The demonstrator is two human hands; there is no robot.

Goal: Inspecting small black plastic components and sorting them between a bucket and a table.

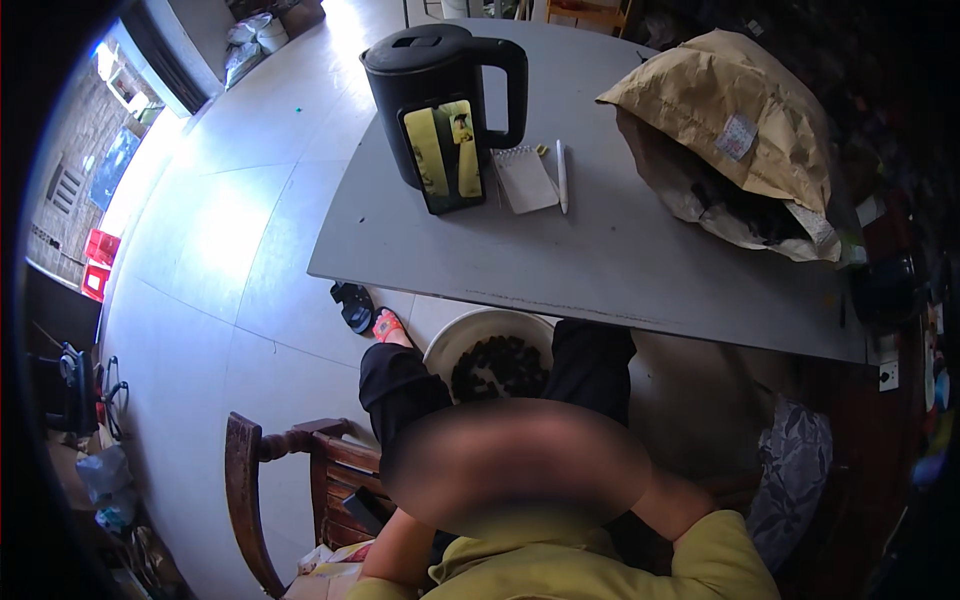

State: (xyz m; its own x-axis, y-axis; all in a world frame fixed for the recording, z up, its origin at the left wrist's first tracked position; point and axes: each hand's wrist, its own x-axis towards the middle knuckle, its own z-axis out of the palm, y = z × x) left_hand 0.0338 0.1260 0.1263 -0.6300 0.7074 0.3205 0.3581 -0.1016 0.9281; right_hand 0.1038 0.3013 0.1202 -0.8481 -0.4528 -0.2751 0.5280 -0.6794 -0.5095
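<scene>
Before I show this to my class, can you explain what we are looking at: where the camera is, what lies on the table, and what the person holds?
There is no machine here, only a person. The one picture comes from a wide fisheye camera worn on the person's head, looking down, which is why straight edges bend. The person sits on a wooden chair at a grey table. On the table stand a black electric kettle with a phone leaning against it, a small spiral notepad, a white pen and a crumpled brown paper sack. On the person's lap rests a white bowl of dark pieces. A blurred patch covers the hands, so what they hold cannot be told.
</scene>
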